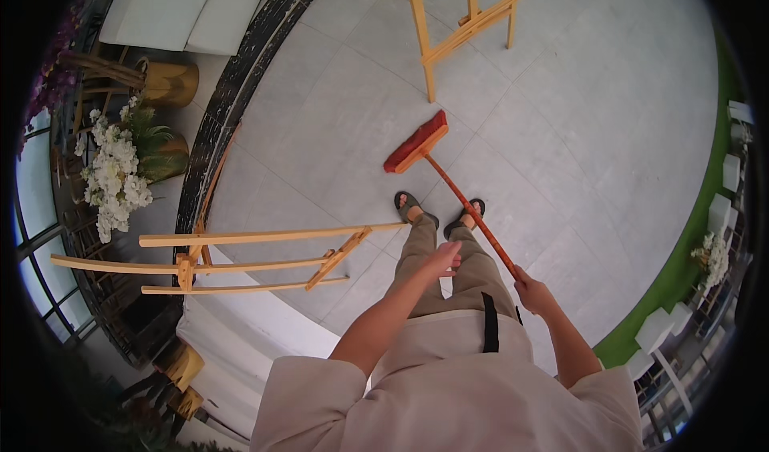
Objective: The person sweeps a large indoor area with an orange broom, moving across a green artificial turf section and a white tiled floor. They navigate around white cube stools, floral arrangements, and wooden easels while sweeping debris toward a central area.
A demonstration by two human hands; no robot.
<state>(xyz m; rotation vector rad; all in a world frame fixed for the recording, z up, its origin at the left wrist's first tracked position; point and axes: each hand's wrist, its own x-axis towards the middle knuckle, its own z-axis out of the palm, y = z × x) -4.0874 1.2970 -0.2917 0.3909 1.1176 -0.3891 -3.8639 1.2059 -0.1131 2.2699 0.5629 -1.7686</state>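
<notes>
My right hand [533,290] is wrapped around the upper end of a broom's orange-red handle [447,180]. The handle slants across my right leg and down past my right sandal [473,210] to the broom head [419,143]. That head, a wooden block with dark red bristles, lies against the grey floor ahead of my feet. Nothing is in my left hand [446,258], which hangs over my thighs with its fingers loosely curled, apart from the handle. Close to my left sandal [414,206] is the foot of a wooden easel [258,267].
Another wooden easel [465,37] stands ahead on the tiled floor [601,109]. To the left are a black marbled border [207,140], white flowers [114,176], metallic pots [172,84] and white upholstered seating [162,7]. A green strip [679,254] with white cubes [655,330] edges the right.
</notes>
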